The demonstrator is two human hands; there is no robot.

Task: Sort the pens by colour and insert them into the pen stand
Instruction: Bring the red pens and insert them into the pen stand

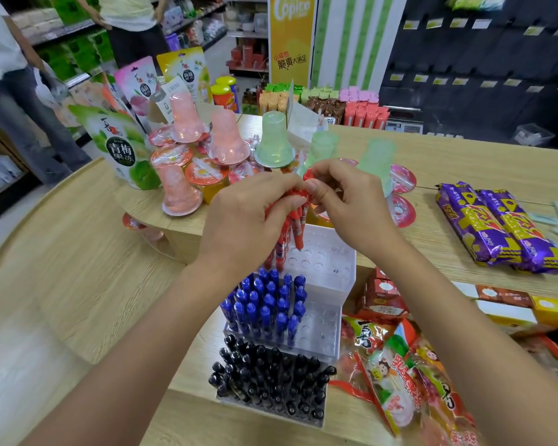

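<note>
- Above the pen stand [331, 273], left hand [239, 220] grips a bundle of red pens [298, 228].
- At its 3 o'clock, right hand [351, 207] pinches one pen's top.
- Blue pens [268, 305] and black pens [271, 387] stand toward 6 o'clock.

Top-tier holes [323, 256] seem free; cups [274, 141] crowd behind.

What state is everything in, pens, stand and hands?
Black plastic pens, standing in front tier, nearly full.
Blue plastic pens, standing in middle tier, right holes empty.
Red plastic pens, bunched in left hand over back tier.
Clear tiered plastic pen stand, back tier mostly empty.
Right hand, pinching one red pen's top.
</note>
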